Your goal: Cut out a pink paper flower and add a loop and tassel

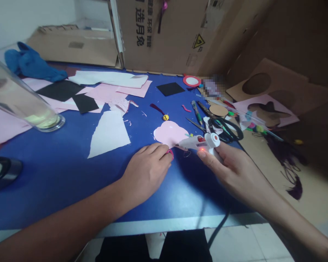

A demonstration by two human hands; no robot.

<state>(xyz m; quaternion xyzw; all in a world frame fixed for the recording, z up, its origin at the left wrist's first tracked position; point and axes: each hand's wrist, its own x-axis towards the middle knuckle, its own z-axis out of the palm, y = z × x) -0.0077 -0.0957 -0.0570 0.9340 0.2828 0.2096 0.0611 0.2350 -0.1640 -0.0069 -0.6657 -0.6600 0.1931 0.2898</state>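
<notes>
A pink paper cutout with a scalloped, cloud-like edge [171, 133] lies on the blue table. My left hand [147, 165] rests at its lower edge, fingers pressed together around a small bright pink piece [170, 154] that is mostly hidden. In my right hand [229, 163] is a white glue gun [198, 141] with a red light glowing on it. Its nozzle points left, at the lower part of the cutout. A yellow bell [166, 117] with a dark tassel sits just above the cutout. Beneath the nozzle, a thin thread loop shows.
Scissors [226, 129], a craft knife [197, 112] and beads crowd the right side. White paper [109, 134] and black sheets [61, 90] lie left. A clear cup [45, 116] and a tape roll [5, 173] stand far left. Cardboard [164, 47] walls the back.
</notes>
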